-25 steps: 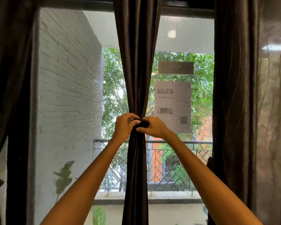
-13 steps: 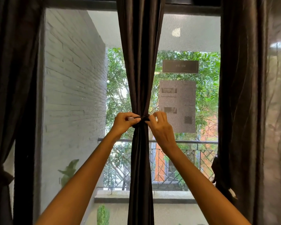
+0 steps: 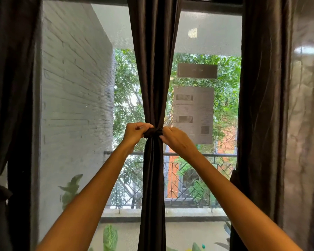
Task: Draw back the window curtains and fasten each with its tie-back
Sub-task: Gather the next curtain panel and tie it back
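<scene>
Left hand [image 3: 134, 134] and right hand [image 3: 174, 140] still pinching tie-back [image 3: 153, 132] round centre curtain [image 3: 153, 69], knot now bunched thicker

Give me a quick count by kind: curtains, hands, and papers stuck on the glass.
Curtains: 3, left curtain, middle curtain, right curtain
Hands: 2, left hand, right hand
Papers on the glass: 2, small sign, large sheet
Total: 7

We pinch the dark fabric tie-back [image 3: 153, 132] around the gathered dark brown middle curtain [image 3: 153, 69] with our left hand [image 3: 134, 134] and right hand [image 3: 176, 140].
</scene>
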`<state>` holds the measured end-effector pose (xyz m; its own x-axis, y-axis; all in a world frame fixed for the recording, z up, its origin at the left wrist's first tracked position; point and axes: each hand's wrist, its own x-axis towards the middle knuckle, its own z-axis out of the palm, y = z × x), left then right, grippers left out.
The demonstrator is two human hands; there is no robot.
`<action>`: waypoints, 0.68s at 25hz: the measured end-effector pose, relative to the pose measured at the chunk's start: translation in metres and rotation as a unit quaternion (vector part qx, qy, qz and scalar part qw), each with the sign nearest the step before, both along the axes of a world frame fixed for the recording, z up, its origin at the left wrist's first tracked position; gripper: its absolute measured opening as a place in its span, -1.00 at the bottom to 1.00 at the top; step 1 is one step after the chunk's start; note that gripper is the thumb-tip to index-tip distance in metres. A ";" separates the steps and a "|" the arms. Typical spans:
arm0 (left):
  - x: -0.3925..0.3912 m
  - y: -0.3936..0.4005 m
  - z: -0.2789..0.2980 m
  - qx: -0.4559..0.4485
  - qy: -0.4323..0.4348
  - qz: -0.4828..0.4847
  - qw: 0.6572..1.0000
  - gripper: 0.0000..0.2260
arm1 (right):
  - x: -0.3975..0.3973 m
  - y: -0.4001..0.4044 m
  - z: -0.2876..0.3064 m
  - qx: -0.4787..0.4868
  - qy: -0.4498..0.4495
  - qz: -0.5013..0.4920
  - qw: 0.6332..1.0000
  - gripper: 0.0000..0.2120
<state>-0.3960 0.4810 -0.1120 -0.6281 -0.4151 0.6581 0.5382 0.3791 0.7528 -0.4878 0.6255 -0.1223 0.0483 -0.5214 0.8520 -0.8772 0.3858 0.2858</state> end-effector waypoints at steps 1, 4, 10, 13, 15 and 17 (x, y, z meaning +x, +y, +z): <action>-0.002 0.001 -0.001 0.023 0.006 0.009 1.000 -0.84 | 0.001 -0.001 -0.003 -0.001 0.007 0.007 1.000 -0.85; -0.009 0.000 -0.002 0.081 0.020 0.053 0.995 -0.82 | 0.000 -0.002 -0.020 0.003 0.023 0.038 0.999 -0.89; -0.013 0.004 -0.001 0.018 0.073 0.159 0.984 -0.87 | 0.000 -0.005 -0.045 0.006 0.001 0.045 0.999 -0.87; -0.010 0.004 0.005 -0.021 0.079 0.208 0.975 -0.85 | -0.004 0.003 -0.062 -0.007 -0.024 0.059 0.998 -0.87; -0.010 -0.001 0.006 -0.001 0.079 0.191 0.978 -0.85 | -0.008 0.007 -0.070 0.004 -0.067 0.055 0.996 -0.83; -0.007 0.000 0.008 0.019 0.077 0.127 0.989 -0.85 | -0.013 0.007 -0.070 0.026 -0.127 0.071 0.989 -0.86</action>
<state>-0.4031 0.4814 -0.1041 -0.3936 -0.5727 0.7191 0.5387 0.4902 0.6852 -0.5011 0.6327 -0.1921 -0.0874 -0.5683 0.8182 -0.9677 0.2433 0.0656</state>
